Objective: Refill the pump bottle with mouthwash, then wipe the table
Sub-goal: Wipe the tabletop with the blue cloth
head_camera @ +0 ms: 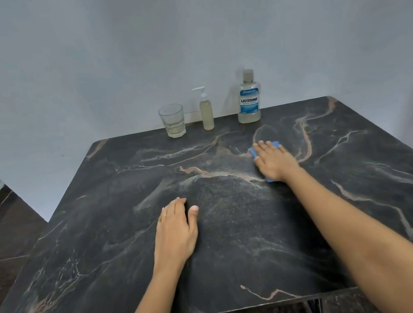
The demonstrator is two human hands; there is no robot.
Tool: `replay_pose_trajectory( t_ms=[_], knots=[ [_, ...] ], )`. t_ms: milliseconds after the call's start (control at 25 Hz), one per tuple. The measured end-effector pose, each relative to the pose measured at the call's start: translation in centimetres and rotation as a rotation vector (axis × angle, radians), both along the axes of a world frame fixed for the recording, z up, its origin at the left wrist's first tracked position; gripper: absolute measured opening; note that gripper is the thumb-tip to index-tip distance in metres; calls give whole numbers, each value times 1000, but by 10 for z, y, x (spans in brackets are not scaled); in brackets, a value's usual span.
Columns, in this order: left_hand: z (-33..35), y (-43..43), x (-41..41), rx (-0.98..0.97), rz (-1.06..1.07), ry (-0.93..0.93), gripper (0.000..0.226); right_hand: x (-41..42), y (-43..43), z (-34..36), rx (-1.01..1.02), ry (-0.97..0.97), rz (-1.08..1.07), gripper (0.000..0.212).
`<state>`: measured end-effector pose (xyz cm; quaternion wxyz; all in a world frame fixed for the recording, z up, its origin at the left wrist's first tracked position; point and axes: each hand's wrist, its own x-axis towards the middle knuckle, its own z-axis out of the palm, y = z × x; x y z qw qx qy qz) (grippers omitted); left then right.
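A small pump bottle [206, 112] with pale yellow liquid and a white pump stands at the table's far edge. To its right is the capped mouthwash bottle [250, 100] with a blue label. My right hand [273, 161] lies flat on a blue cloth [253, 151], pressing it to the dark marble table [240, 232] in front of the mouthwash bottle; only the cloth's edges show. My left hand [176, 229] rests palm-down on the table's middle, holding nothing, with a ring on one finger.
A clear glass [172, 121] with a little pale liquid stands left of the pump bottle. All three stand against the grey wall. Dark floor tiles show left of the table, and the table's near edge lies by my forearms.
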<state>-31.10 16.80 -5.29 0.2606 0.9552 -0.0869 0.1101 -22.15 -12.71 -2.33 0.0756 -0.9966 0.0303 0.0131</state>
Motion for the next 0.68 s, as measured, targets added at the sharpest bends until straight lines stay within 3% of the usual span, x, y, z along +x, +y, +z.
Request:
replay_pose_trajectory(
  t_ms=[200,400,560,680],
  knots=[
    [5,-2,-4,-105,30,31,50,-19,92,-4,7,28,231,56],
    [13,0,-11,-181,82,27,47,-110,137,-4,16,34,488,55],
    [16,12,-10,-196,104,33,58,-206,99,3,18,31,647,65],
    [15,48,7,-27,82,49,61,-217,22,0,19,15,455,89]
  ],
)
